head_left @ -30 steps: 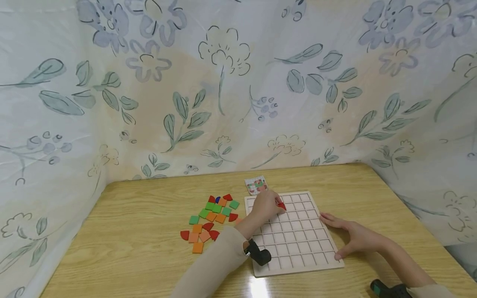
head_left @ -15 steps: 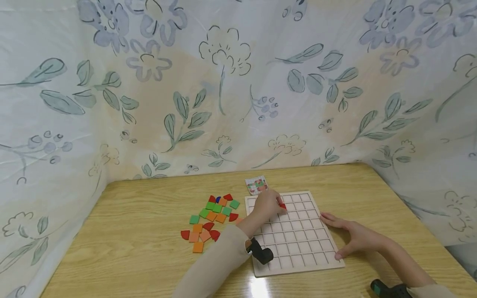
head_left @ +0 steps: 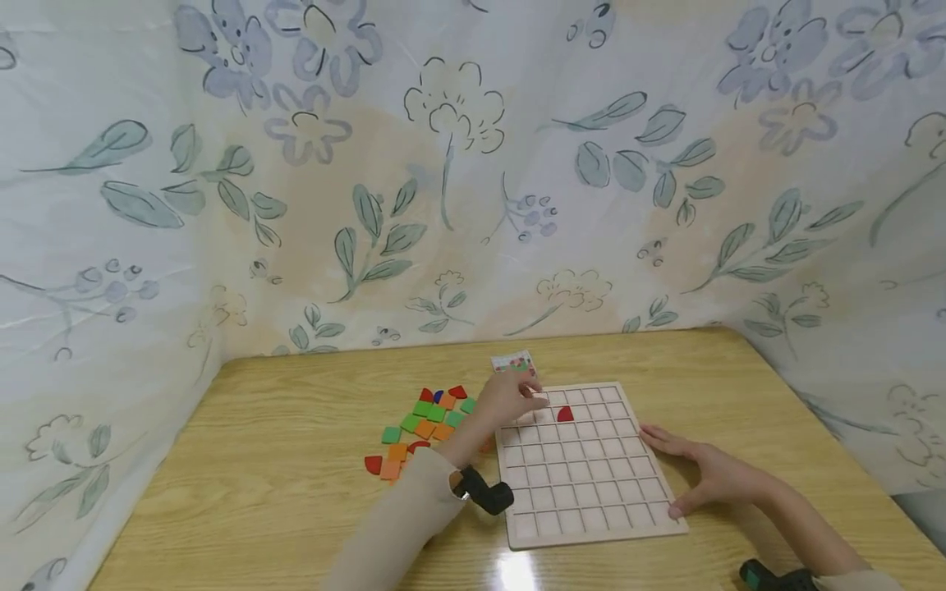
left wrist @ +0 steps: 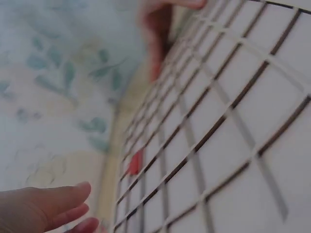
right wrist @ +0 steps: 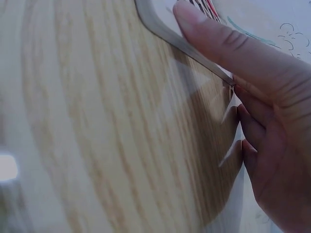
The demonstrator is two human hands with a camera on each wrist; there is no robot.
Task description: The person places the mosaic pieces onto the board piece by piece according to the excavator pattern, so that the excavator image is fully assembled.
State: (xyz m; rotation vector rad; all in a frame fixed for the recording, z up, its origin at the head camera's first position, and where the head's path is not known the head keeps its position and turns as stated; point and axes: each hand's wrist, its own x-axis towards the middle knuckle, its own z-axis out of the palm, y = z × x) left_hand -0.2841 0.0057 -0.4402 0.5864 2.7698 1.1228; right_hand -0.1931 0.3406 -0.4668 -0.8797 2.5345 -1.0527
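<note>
A red quarter-circle tile [head_left: 565, 414] lies in a square of the pale wooden grid board [head_left: 584, 501], in its upper part. My left hand [head_left: 502, 402] hovers over the board's upper left corner, to the left of that tile; its fingers are parted and hold nothing. In the left wrist view, the left hand's fingers [left wrist: 53, 204] are apart from the red tile [left wrist: 136, 162]. My right hand [head_left: 709, 474] rests spread along the board's right edge. Its thumb [right wrist: 214, 34] presses on the board's top near the corner, and the other fingers reach toward the side edge.
Left of the board lie loose tiles: green squares [head_left: 411, 423], orange squares [head_left: 397, 453], red quarter-circles [head_left: 373, 465] and a blue piece [head_left: 438, 396]. My left forearm covers some of them. Behind the board is a small pattern card [head_left: 515, 361], partly hidden by the left hand.
My left hand has let go of the red quarter-circle tile, which stays on the board, and has moved left. The right hand has kept its place at the edge.
</note>
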